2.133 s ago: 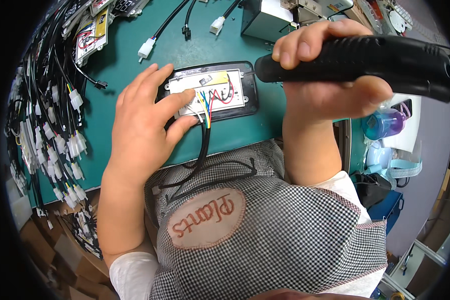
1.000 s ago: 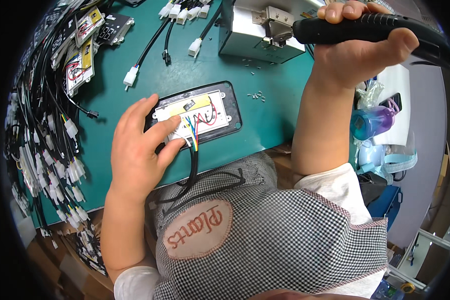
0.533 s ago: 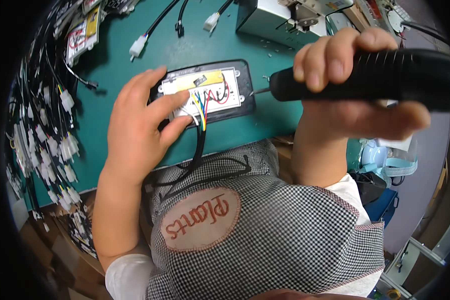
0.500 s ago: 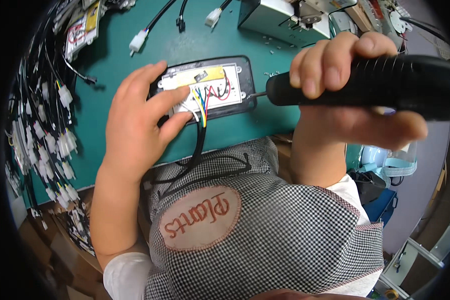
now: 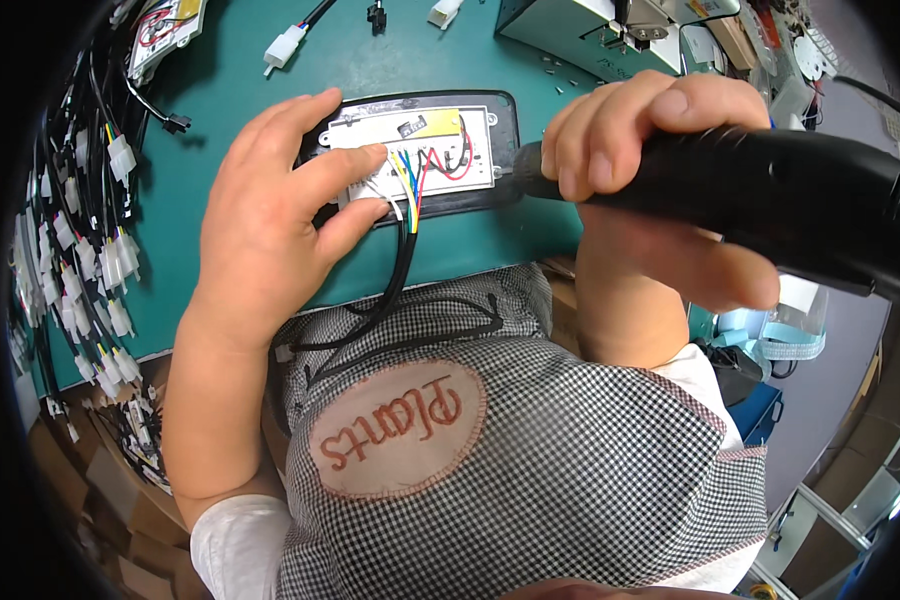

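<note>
A shallow black plastic housing (image 5: 510,135) lies on the table with a white circuit board (image 5: 365,130) inside it. Yellow tape covers part of the board, and red, black, blue, yellow and white wires gather into a black cable (image 5: 402,270) leaving its near side. My left hand (image 5: 265,195) grips the housing's left end, index finger and thumb pressing on the board. My right hand (image 5: 650,150) is wrapped around a black electric screwdriver (image 5: 800,190), held nearly sideways. Its nose is at the board's near right corner, beside a screw tab (image 5: 500,172); the bit's tip is hard to make out.
Bundles of black cables with white connectors (image 5: 120,260) hang along the table's left side. Another wired board (image 5: 165,35) lies at the far left, near loose plugs (image 5: 285,48). A pale metal machine (image 5: 580,40) stands at the back right, with small screws (image 5: 560,70) scattered before it.
The screwdriver has come left, closer to the board's near right corner, and its rear end has dropped toward me. My left hand keeps its hold on the housing.
</note>
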Available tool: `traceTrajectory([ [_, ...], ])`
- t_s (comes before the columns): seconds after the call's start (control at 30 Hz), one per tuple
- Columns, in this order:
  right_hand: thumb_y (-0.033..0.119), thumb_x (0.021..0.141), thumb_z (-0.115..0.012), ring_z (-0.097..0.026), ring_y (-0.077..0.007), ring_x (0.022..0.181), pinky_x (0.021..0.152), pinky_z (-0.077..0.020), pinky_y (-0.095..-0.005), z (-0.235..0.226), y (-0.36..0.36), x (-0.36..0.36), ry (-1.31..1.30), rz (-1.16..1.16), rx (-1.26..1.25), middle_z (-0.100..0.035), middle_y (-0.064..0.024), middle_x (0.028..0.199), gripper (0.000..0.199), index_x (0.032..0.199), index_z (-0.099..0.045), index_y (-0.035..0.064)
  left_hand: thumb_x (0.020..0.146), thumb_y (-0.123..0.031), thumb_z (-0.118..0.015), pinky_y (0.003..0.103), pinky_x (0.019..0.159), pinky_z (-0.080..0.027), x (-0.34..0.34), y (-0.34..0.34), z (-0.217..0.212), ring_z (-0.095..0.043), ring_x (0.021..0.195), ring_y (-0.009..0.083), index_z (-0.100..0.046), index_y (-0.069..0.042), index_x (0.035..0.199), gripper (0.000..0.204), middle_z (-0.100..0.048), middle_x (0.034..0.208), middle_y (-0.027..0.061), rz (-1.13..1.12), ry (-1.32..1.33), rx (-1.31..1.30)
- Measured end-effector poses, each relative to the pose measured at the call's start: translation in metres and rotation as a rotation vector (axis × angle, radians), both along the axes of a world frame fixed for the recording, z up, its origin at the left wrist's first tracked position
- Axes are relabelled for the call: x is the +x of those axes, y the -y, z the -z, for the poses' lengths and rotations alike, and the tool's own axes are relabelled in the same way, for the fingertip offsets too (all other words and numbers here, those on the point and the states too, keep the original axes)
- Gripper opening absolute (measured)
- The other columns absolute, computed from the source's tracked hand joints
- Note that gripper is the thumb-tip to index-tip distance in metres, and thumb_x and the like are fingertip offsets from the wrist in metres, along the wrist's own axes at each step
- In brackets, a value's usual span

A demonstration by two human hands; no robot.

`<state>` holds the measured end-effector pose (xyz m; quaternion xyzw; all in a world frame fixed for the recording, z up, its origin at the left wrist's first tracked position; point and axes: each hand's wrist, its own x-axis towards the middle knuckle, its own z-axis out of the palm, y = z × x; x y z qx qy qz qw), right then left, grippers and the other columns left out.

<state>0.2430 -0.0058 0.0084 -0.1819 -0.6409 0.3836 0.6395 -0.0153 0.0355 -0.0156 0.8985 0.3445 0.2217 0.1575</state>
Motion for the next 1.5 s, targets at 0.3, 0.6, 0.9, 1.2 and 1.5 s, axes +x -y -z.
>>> traceTrajectory([
  [0.3,0.082,0.076,-0.058,-0.059,-0.0214,0.059,0.055,-0.0526,-0.0374,0.003,0.006,-0.002,-0.028,0.087,0.055,-0.059,-0.0105,0.08,0.092,0.12,-0.047,0.0007,0.066,-0.016,-0.082,0.044,0.1,-0.046,0.001,0.0,0.0,-0.056,0.119,0.036,-0.074,-0.014,0.105,0.039,-0.06,0.131,0.015,0.003,0.007,0.008],
  [0.6,0.092,0.069,-0.05,-0.063,-0.0233,0.061,0.059,-0.0543,-0.0386,-0.06,-0.029,0.096,-0.246,0.429,0.106,-0.062,-0.0085,0.073,0.087,0.097,-0.067,0.011,0.066,-0.02,-0.083,0.046,0.099,-0.045,0.005,-0.001,-0.006,-0.056,0.118,0.038,-0.074,-0.014,0.103,0.038,-0.059,0.129,0.0172,0.0,-0.002,-0.002],
  [0.9,0.073,0.08,-0.065,-0.052,-0.0158,0.05,0.048,-0.047,-0.0282,-0.067,-0.046,0.024,-0.367,0.772,0.064,-0.051,-0.0037,0.064,0.068,0.096,-0.054,0.007,0.064,-0.018,-0.084,0.046,0.099,-0.046,0.005,-0.001,-0.003,-0.056,0.118,0.0381,-0.074,-0.014,0.104,0.041,-0.059,0.13,0.0172,0.003,-0.001,-0.01],
  [1.2,0.081,0.077,-0.057,-0.057,-0.022,0.076,0.072,-0.0478,-0.0387,-0.034,-0.016,0.018,-0.127,-0.211,-0.057,-0.058,-0.0074,0.096,0.094,0.131,-0.054,0.0042,0.069,-0.01,-0.078,0.045,0.105,-0.043,-0.01,-0.004,-0.006,-0.053,0.124,0.037,-0.067,-0.012,0.121,0.053,-0.057,0.135,0.0148,0.051,-0.024,-0.075],
  [1.5,0.078,0.074,-0.066,-0.061,-0.023,0.072,0.066,-0.0508,-0.0387,-0.007,-0.025,-0.07,-0.17,-0.281,0.067,-0.058,-0.0098,0.092,0.098,0.133,-0.044,0.003,0.066,-0.011,-0.078,0.045,0.104,-0.045,-0.009,-0.003,0.009,-0.055,0.122,0.0349,-0.056,-0.01,0.133,0.07,-0.062,0.128,0.0119,-0.022,0.183,-0.157],
])
